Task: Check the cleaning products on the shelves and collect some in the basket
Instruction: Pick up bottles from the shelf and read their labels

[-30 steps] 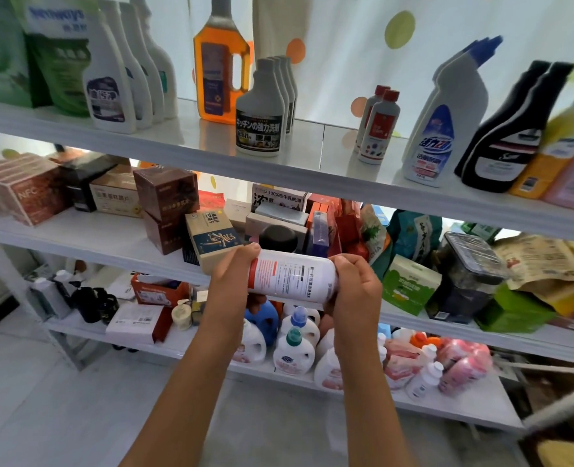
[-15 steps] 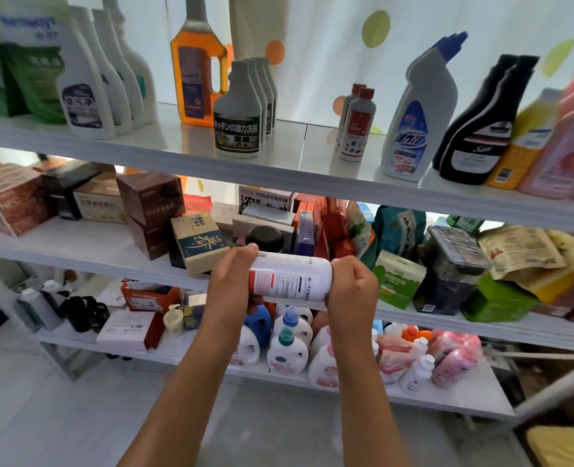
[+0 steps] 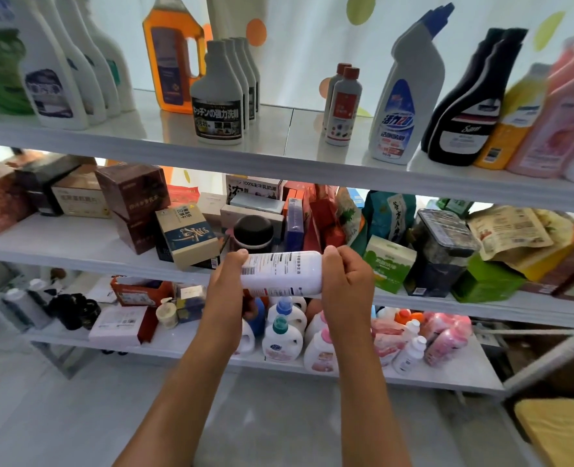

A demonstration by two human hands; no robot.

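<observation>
A white bottle [image 3: 283, 273] with small print and a barcode lies sideways between my hands, in front of the middle shelf. My left hand [image 3: 230, 291] grips its left end, where a bit of red shows. My right hand [image 3: 346, 284] grips its right end. On the top shelf [image 3: 292, 160] stand two matching red-capped white bottles [image 3: 342, 106], a white bottle with a blue angled neck [image 3: 405, 99] and grey cleaner bottles [image 3: 219, 99]. No basket is in view.
An orange jug [image 3: 171, 52] and white bottles [image 3: 56, 69] stand top left, black bottles [image 3: 470, 102] and pink ones top right. Boxes and pouches crowd the middle shelf [image 3: 76, 254]. Detergent bottles [image 3: 282, 338] fill the bottom shelf. A yellow object [image 3: 561, 429] sits at the lower right.
The bottle has been rolled between my hands, so its barcode side now faces me. My view has shifted slightly right and up along the shelves.
</observation>
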